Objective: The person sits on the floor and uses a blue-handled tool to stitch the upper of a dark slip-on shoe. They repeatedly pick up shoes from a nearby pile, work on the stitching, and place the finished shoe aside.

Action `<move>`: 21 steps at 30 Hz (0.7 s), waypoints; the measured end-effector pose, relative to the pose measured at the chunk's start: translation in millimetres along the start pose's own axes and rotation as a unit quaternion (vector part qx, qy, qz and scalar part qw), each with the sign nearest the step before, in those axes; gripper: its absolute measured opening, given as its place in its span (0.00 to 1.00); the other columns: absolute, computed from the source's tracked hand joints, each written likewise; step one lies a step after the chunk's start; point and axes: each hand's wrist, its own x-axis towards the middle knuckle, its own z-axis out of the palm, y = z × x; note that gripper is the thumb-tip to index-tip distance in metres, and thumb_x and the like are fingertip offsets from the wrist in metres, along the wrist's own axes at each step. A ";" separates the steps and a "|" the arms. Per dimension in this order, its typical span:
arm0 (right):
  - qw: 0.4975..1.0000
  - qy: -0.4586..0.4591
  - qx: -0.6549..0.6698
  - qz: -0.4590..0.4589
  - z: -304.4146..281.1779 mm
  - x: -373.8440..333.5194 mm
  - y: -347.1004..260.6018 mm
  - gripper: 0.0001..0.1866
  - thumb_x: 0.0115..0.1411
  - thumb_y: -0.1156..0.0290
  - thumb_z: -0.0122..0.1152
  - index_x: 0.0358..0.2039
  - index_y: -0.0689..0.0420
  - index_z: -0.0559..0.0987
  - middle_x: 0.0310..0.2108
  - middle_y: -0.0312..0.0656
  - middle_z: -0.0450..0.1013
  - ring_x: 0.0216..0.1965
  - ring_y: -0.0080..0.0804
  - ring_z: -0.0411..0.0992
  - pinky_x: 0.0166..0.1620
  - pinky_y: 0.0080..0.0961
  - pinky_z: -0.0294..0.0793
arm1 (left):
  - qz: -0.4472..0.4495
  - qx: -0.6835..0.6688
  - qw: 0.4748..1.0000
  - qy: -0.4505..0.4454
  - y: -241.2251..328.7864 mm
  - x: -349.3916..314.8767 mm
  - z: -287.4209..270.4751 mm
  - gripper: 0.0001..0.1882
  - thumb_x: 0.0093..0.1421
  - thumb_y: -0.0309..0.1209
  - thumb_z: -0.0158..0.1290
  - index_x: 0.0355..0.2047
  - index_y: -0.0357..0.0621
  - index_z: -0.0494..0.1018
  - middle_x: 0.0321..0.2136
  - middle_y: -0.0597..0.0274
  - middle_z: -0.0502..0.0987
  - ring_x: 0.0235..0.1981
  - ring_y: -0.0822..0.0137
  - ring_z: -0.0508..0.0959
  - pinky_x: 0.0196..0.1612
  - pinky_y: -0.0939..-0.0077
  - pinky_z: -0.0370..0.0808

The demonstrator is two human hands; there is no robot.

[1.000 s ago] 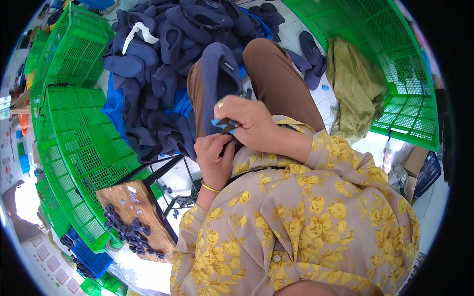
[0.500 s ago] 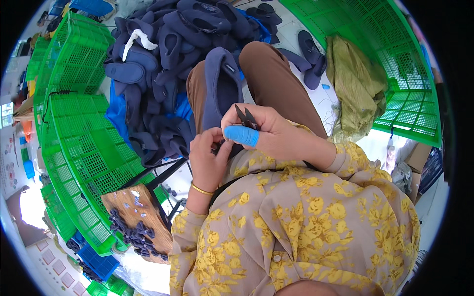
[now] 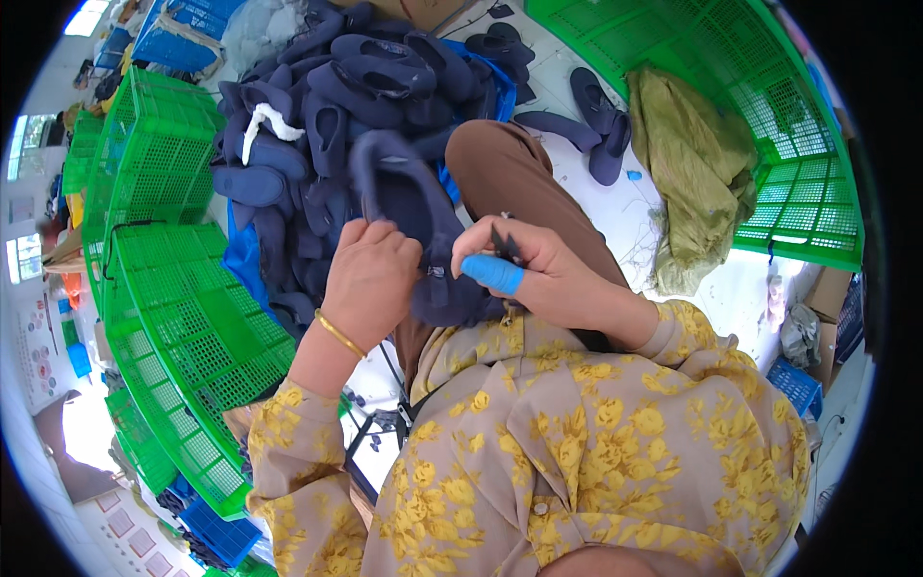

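A navy slip-on shoe (image 3: 442, 219) lies over my lap, its raised end smeared by motion. My left hand (image 3: 370, 274) is closed on the left edge of this shoe, fingers curled in a fist. Held in my right hand (image 3: 558, 274) is a small pair of dark thread snips (image 3: 504, 242), their blades pointing up past the fingers. Blue tape (image 3: 492, 274) wraps the right thumb, which is beside the shoe's right side. Whether those fingers also touch the shoe, I cannot tell.
A heap of navy shoes (image 3: 317, 135) lies ahead, with a white strip (image 3: 269, 127) on top. Green plastic crates (image 3: 192, 327) stand on the left, another crate (image 3: 798, 192) at the right. An olive sack (image 3: 687, 163) and loose shoes (image 3: 606, 125) lie on the floor.
My left hand has moved up and left from beside the right thumb and taken hold of the shoe. The shoe has turned and tilted. My right hand has shifted slightly right and down.
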 end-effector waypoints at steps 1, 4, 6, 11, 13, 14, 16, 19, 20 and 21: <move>1.000 0.019 0.009 -0.006 -4.1 -0.6 -6.1 0.05 0.69 0.70 0.52 0.40 0.55 0.74 0.27 0.25 0.62 0.26 0.10 0.57 0.30 0.11 0.58 | -0.034 -0.033 0.999 -0.007 1.6 1.3 -6.4 0.09 0.49 0.29 0.59 0.32 0.43 0.74 0.26 0.60 0.75 0.47 0.61 0.75 0.52 0.67 0.65; 0.996 0.069 0.027 -0.044 -16.4 -0.1 -12.1 0.04 0.68 0.71 0.51 0.41 0.55 0.73 0.27 0.25 0.62 0.26 0.10 0.56 0.30 0.11 0.58 | -0.185 -0.248 0.947 0.085 20.8 8.7 -4.1 0.10 0.52 0.26 0.59 0.34 0.37 0.73 0.27 0.54 0.76 0.32 0.58 0.79 0.39 0.69 0.73; 0.995 0.095 0.007 -0.035 -20.6 0.0 -4.6 0.04 0.68 0.71 0.52 0.41 0.55 0.72 0.28 0.25 0.63 0.26 0.10 0.57 0.30 0.11 0.57 | -0.233 -0.381 0.885 0.129 34.9 8.0 19.0 0.11 0.55 0.23 0.58 0.38 0.34 0.72 0.29 0.52 0.78 0.27 0.60 0.79 0.32 0.71 0.75; 0.983 0.153 -0.010 0.104 -32.1 -15.7 26.1 0.03 0.67 0.73 0.50 0.40 0.57 0.71 0.32 0.29 0.63 0.33 0.14 0.58 0.38 0.16 0.61 | -0.270 -0.500 0.822 0.043 43.9 9.8 48.9 0.12 0.59 0.23 0.57 0.42 0.35 0.71 0.31 0.63 0.78 0.31 0.75 0.77 0.36 0.83 0.74; 0.979 0.168 -0.011 0.118 -35.8 -22.3 37.3 0.04 0.68 0.72 0.49 0.39 0.57 0.71 0.31 0.30 0.63 0.31 0.16 0.58 0.36 0.17 0.61 | -0.320 -0.542 0.772 0.086 36.2 16.9 37.1 0.15 0.59 0.23 0.57 0.46 0.36 0.69 0.28 0.65 0.76 0.25 0.78 0.75 0.29 0.84 0.73; 0.978 0.167 0.000 0.127 -37.1 -24.0 39.8 0.04 0.68 0.72 0.49 0.39 0.57 0.71 0.31 0.30 0.63 0.31 0.16 0.58 0.36 0.17 0.61 | -0.264 -0.478 0.830 0.110 24.0 20.4 35.6 0.19 0.59 0.23 0.57 0.51 0.38 0.66 0.25 0.66 0.75 0.23 0.80 0.73 0.24 0.86 0.71; 0.978 0.160 0.024 0.132 -37.3 -24.9 42.2 0.04 0.68 0.71 0.49 0.40 0.57 0.71 0.30 0.30 0.63 0.30 0.16 0.58 0.36 0.17 0.62 | -0.266 -0.501 0.821 0.067 10.3 30.7 28.2 0.14 0.61 0.24 0.55 0.48 0.39 0.71 0.26 0.67 0.77 0.24 0.80 0.73 0.27 0.86 0.71; 0.982 0.133 0.051 0.120 -36.2 -23.7 42.3 0.04 0.68 0.71 0.49 0.40 0.57 0.71 0.29 0.30 0.63 0.30 0.16 0.59 0.35 0.17 0.62 | -0.255 -0.565 0.783 0.038 -9.2 42.3 40.0 0.10 0.63 0.24 0.53 0.45 0.40 0.74 0.27 0.69 0.78 0.26 0.81 0.74 0.30 0.87 0.71; 0.984 0.122 0.052 0.118 -36.5 -23.8 40.2 0.04 0.68 0.71 0.49 0.40 0.57 0.71 0.29 0.30 0.63 0.30 0.15 0.59 0.35 0.17 0.63 | -0.247 -0.581 0.774 0.046 -12.9 43.6 46.8 0.09 0.64 0.23 0.52 0.45 0.40 0.74 0.27 0.70 0.78 0.26 0.81 0.74 0.30 0.88 0.71; 0.986 0.110 0.052 0.116 -36.6 -24.0 38.4 0.04 0.68 0.72 0.49 0.40 0.57 0.70 0.29 0.30 0.63 0.30 0.15 0.60 0.35 0.17 0.63 | -0.234 -0.593 0.766 0.078 -14.5 43.5 51.7 0.09 0.64 0.23 0.51 0.44 0.40 0.74 0.27 0.70 0.78 0.26 0.81 0.74 0.31 0.88 0.71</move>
